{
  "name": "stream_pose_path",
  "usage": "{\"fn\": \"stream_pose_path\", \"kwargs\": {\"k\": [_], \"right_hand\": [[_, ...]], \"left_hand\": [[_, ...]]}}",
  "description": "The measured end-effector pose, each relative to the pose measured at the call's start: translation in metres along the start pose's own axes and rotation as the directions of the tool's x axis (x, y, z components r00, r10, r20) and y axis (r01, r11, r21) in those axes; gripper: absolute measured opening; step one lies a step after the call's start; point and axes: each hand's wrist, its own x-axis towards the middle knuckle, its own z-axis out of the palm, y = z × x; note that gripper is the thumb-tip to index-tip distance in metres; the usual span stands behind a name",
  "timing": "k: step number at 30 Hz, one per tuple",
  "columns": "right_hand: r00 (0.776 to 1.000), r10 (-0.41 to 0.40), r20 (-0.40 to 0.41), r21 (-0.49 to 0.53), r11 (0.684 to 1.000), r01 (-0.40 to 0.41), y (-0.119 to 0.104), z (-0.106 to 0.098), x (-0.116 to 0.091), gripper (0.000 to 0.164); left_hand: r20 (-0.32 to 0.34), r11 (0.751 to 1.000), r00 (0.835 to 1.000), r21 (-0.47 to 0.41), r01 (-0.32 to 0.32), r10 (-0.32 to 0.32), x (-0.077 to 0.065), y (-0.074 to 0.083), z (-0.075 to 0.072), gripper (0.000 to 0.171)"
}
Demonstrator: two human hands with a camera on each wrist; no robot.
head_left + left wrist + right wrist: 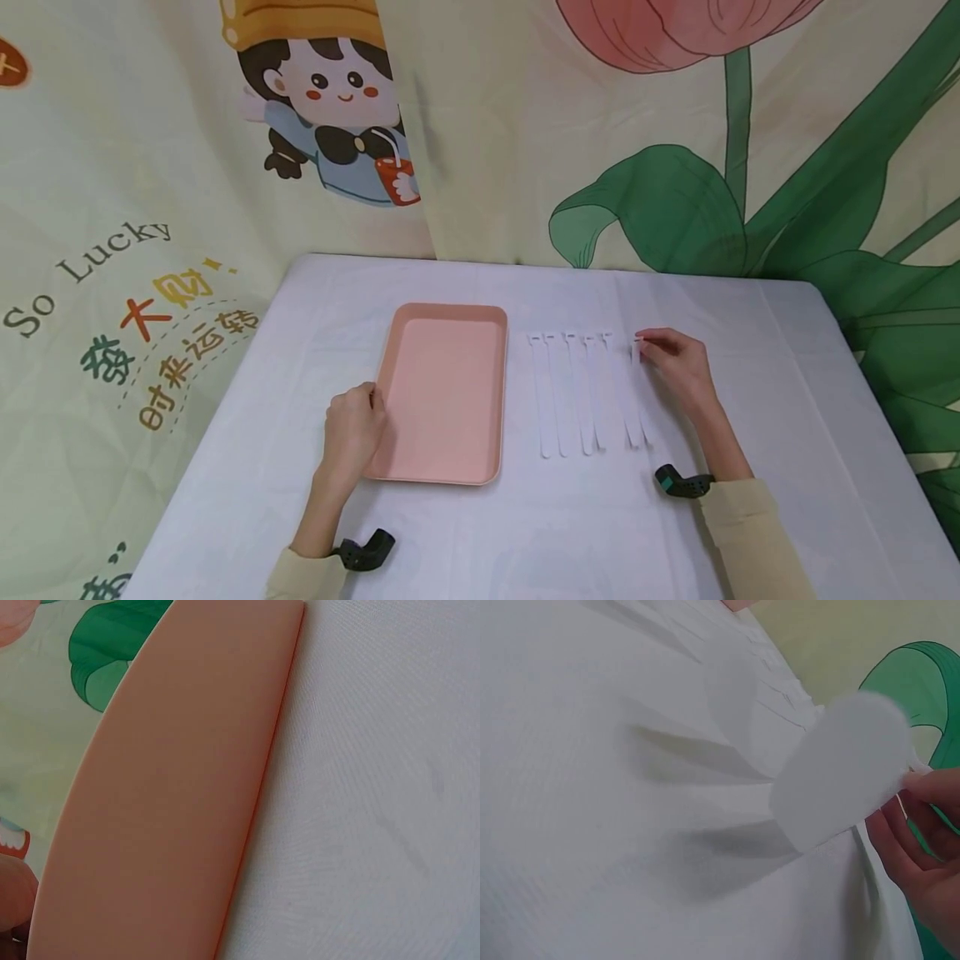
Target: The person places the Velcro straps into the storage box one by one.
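Note:
A pink rectangular tray (pixel 442 400) lies on the table. My left hand (pixel 354 429) grips its left edge, thumb side toward the rim; in the left wrist view the tray's outer wall (pixel 165 787) fills the middle, and only a bit of the hand (pixel 15 896) shows. To the right, my right hand (pixel 678 362) pinches the far end of a thin white strap (pixel 636 354). Seen from the right wrist, this strap (pixel 844 772) has a broad rounded end and stands partly off the cloth. Several similar white straps (pixel 572 392) lie in a row between tray and right hand.
White cloth covers the table (pixel 570 533). Behind it hangs a printed curtain (pixel 487 167) with a cartoon figure, a flower and leaves. A small black camera sits on each wrist, the left one (pixel 365 552) near the tray's front corner.

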Motion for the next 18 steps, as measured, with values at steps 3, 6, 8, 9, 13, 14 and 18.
{"fn": "stream_pose_path", "kwargs": {"k": [3, 6, 8, 9, 13, 14, 18], "right_hand": [[1.000, 0.007, -0.007, 0.012, 1.000, -0.007, -0.003, -0.002, 0.000, 0.025], [1.000, 0.014, -0.006, 0.040, 0.999, -0.014, -0.006, -0.005, -0.001, 0.027], [1.000, 0.011, 0.001, 0.062, 0.998, -0.011, -0.009, -0.008, -0.001, 0.029], [1.000, 0.005, 0.004, 0.069, 0.998, -0.005, -0.010, -0.009, -0.001, 0.030], [1.000, -0.013, 0.015, 0.082, 0.997, 0.012, -0.014, -0.015, -0.003, 0.033], [1.000, -0.021, 0.017, 0.083, 0.996, 0.019, -0.015, -0.016, -0.003, 0.033], [0.998, -0.052, 0.020, 0.098, 0.994, 0.050, -0.018, -0.023, -0.005, 0.037]], "left_hand": [[-0.002, 1.000, 1.000, 0.000, 0.002, -0.002, 0.000, 0.000, 0.000, 0.022], [-0.004, 1.000, 1.000, 0.001, 0.005, -0.005, 0.000, 0.000, 0.000, 0.022], [-0.005, 1.000, 1.000, 0.004, 0.010, -0.010, 0.000, 0.001, 0.000, 0.021], [-0.004, 1.000, 1.000, 0.006, 0.012, -0.012, 0.000, 0.002, -0.001, 0.021], [0.007, 1.000, 1.000, 0.007, 0.018, -0.018, 0.000, 0.003, -0.001, 0.021], [0.008, 1.000, 1.000, 0.007, 0.015, -0.015, 0.000, 0.003, -0.001, 0.020], [0.005, 1.000, 1.000, 0.011, 0.012, -0.012, 0.000, 0.003, 0.000, 0.021]]}}
